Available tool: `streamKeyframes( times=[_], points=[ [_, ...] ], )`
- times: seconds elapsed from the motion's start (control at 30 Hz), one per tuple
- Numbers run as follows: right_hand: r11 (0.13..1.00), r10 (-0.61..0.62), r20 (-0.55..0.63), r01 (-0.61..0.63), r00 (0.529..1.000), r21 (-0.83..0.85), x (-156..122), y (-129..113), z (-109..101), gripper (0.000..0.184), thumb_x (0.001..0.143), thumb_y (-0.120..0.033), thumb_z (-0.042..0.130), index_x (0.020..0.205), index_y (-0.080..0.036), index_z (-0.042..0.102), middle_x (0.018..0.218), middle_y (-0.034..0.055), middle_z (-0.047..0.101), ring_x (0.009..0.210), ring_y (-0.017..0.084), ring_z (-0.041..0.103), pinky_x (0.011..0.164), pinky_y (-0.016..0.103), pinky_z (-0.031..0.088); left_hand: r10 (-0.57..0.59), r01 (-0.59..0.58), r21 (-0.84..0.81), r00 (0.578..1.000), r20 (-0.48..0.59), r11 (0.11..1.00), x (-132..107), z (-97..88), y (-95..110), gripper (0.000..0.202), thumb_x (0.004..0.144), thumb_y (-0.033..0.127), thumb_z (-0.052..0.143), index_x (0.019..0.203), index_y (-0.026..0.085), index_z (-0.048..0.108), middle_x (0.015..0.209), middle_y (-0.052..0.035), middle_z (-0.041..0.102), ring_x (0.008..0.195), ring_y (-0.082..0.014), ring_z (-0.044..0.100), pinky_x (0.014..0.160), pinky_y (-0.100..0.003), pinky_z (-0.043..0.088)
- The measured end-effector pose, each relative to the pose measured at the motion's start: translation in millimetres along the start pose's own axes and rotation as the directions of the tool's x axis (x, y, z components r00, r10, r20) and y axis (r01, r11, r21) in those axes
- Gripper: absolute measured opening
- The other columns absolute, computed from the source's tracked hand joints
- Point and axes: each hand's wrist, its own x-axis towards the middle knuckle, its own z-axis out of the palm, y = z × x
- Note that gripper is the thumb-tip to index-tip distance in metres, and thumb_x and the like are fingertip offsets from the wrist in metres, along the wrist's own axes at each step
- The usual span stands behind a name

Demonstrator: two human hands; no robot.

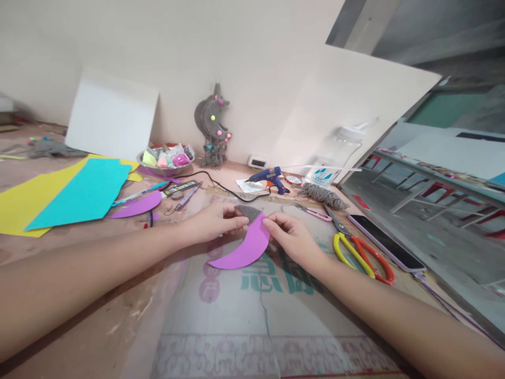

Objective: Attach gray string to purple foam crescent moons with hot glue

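Observation:
A purple crescent-shaped cutout (243, 247) is held up over the table, its pointed tip toward the lower left. Grey yarn (250, 212) covers its upper end. My left hand (221, 221) is closed in a pinch on that grey-covered end, thumb in front. At the crescent's right edge, just below the yarn, the thumb and fingers of my right hand (290, 234) pinch the cutout. A thin grey strand (265, 310) lies below on the printed plastic sheet (213, 321).
A blue glue gun (272, 179), a grey yarn bundle (325, 196), scissors (361, 252) and a phone (386, 242) lie right. Left are yellow sheets (16, 210), a turquoise sheet (79, 195) and a bowl (165, 169). A decorated grey moon (211, 118) hangs against the wall.

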Motion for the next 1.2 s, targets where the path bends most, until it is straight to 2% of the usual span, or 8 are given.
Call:
streamKeyframes(
  times=[0.27, 0.57, 0.73, 0.9, 1.0, 1.07, 1.13, 1.2],
  points=[
    [0.997, -0.075, -0.115, 0.071, 0.99, -0.043, 5.8, -2.1, -7.9, 0.033, 0.086, -0.046, 0.052, 0.067, -0.019, 0.052, 0.059, -0.0034, 0.047, 0.054, 0.01, 0.043, 0.053, 0.024, 0.036, 0.031, -0.038, -0.148, 0.998, -0.049, 0.988, 8.5, -0.3, -13.5, 0.025, 0.079, 0.039, 0.06, 0.081, 0.015, 0.056, 0.059, 0.0042, 0.051, 0.048, -0.0061, 0.044, 0.046, -0.018, 0.033],
    [0.935, -0.314, -0.294, 0.24, 0.903, -0.261, 3.0, -0.2, -14.0, 0.013, 0.087, -0.031, 0.053, 0.087, -0.019, 0.058, 0.065, -0.0025, 0.05, 0.055, 0.01, 0.044, 0.051, 0.023, 0.037, 0.113, -0.114, -0.055, 0.993, -0.024, 0.992, 9.2, -4.0, -14.5, 0.049, 0.08, 0.061, 0.049, 0.065, 0.015, 0.05, 0.047, 0.006, 0.041, 0.043, -0.0055, 0.035, 0.043, -0.019, 0.025],
    [0.702, -0.638, -0.213, 0.445, 0.74, -0.557, 2.2, 1.4, -13.5, 0.006, 0.085, -0.017, 0.055, 0.08, -0.021, 0.054, 0.066, -0.0022, 0.048, 0.061, 0.012, 0.048, 0.059, 0.025, 0.041, 0.156, -0.156, 0.062, 0.988, 0.002, 0.986, 7.1, -7.2, -15.3, 0.05, 0.082, 0.059, 0.048, 0.073, 0.012, 0.063, 0.06, 0.0005, 0.054, 0.055, -0.0089, 0.048, 0.051, -0.019, 0.037],
    [0.337, -0.804, 0.117, 0.608, 0.584, -0.718, 0.5, 3.1, -23.3, 0.021, 0.084, -0.005, 0.05, 0.098, -0.02, 0.054, 0.085, 0.0047, 0.059, 0.075, 0.015, 0.053, 0.067, 0.026, 0.044, 0.133, -0.137, 0.086, 0.99, 0.05, 0.987, 4.7, -6.9, -12.1, 0.043, 0.084, 0.052, 0.048, 0.084, 0.013, 0.065, 0.067, -0.0016, 0.059, 0.06, -0.0102, 0.053, 0.054, -0.02, 0.041],
    [0.145, -0.734, 0.335, 0.618, 0.591, -0.773, -3.2, 5.7, -25.1, 0.024, 0.086, -0.007, 0.048, 0.107, -0.018, 0.053, 0.09, 0.008, 0.061, 0.076, 0.016, 0.053, 0.065, 0.027, 0.043, 0.089, -0.091, 0.128, 0.996, 0.021, 0.988, 4.0, -5.7, -8.0, 0.041, 0.085, 0.049, 0.047, 0.074, 0.013, 0.06, 0.061, 0.0016, 0.052, 0.054, -0.0079, 0.047, 0.049, -0.019, 0.035],
    [0.112, -0.675, 0.401, 0.624, 0.619, -0.774, -5.6, 6.1, -22.8, 0.022, 0.088, -0.01, 0.047, 0.107, -0.017, 0.054, 0.09, 0.008, 0.061, 0.076, 0.017, 0.053, 0.064, 0.028, 0.042, 0.088, -0.084, 0.153, 0.996, -0.02, 0.985, 4.0, -5.0, -6.4, 0.04, 0.086, 0.048, 0.047, 0.067, 0.014, 0.055, 0.058, 0.0034, 0.048, 0.051, -0.0069, 0.043, 0.047, -0.018, 0.032],
    [0.19, -0.666, 0.362, 0.617, 0.652, -0.763, -6.9, 4.8, -19.5, 0.014, 0.088, -0.016, 0.05, 0.101, -0.018, 0.054, 0.087, 0.007, 0.06, 0.076, 0.016, 0.053, 0.065, 0.028, 0.041, 0.087, -0.075, 0.165, 0.994, -0.07, 0.984, 4.2, -4.1, -6.2, 0.038, 0.086, 0.046, 0.046, 0.065, 0.015, 0.051, 0.057, 0.0041, 0.047, 0.05, -0.0066, 0.042, 0.046, -0.018, 0.031],
    [0.381, -0.67, 0.201, 0.563, 0.715, -0.734, -6.0, 2.5, -17.5, 0.005, 0.088, -0.022, 0.053, 0.091, -0.019, 0.052, 0.08, 0.0039, 0.057, 0.07, 0.015, 0.05, 0.062, 0.027, 0.04, 0.08, -0.06, 0.161, 0.989, -0.121, 0.985, 4.0, -2.9, -6.3, 0.036, 0.087, 0.045, 0.045, 0.066, 0.016, 0.048, 0.056, 0.0048, 0.047, 0.047, -0.0063, 0.041, 0.045, -0.018, 0.031]
  ],
)
